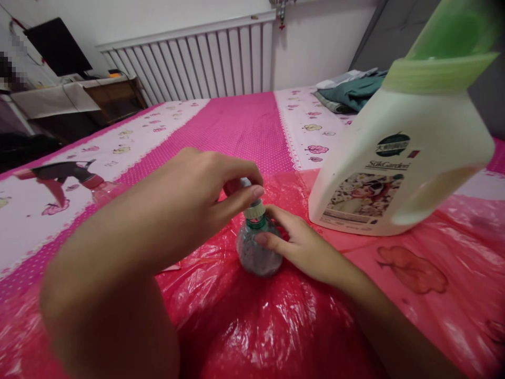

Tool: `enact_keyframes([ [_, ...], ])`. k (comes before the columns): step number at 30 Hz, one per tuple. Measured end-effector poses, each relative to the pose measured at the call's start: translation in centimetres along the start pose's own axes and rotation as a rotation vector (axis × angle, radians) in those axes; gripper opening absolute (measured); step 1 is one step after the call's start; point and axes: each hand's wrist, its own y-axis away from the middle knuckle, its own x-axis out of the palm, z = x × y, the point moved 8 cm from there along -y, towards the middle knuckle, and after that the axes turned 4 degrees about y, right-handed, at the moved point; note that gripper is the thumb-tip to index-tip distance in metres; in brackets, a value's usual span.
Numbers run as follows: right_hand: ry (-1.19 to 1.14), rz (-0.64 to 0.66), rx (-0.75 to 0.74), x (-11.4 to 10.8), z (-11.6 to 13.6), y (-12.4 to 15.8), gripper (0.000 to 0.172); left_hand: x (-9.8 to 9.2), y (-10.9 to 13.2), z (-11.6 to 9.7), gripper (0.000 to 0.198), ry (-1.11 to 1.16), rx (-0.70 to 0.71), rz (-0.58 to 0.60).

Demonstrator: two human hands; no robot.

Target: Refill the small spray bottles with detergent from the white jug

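A small round bottle [258, 258] with greyish contents and a green neck stands upright on the red plastic sheet [272, 326]. Around its top sits a cream ribbed collar [254, 211]. My left hand [215, 176] reaches over from the left, thumb and fingers closed on the pale top above that collar; the fingers hide much of this part. From the right, my right hand [294, 237] grips the bottle's body and shoulder, thumb in front and a finger near the neck. A large white detergent bottle [363, 173] with a green cap stands to the right of my right hand.
A trigger spray bottle [74, 176] in pink and black is left of my left forearm. Beyond the sheet spreads a pink patterned bedcover [236, 126]. Folded clothes [351, 92] lie at the back right. A radiator [193, 60] lines the wall; a dark monitor [57, 47] stands far left.
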Motion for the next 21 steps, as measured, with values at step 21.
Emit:
enact_keyframes([
  [21, 0.042, 0.002, 0.029, 0.1, -0.1, 0.0, 0.037, -0.1, 1.1, 0.2, 0.05, -0.007, 0.09, -0.058],
])
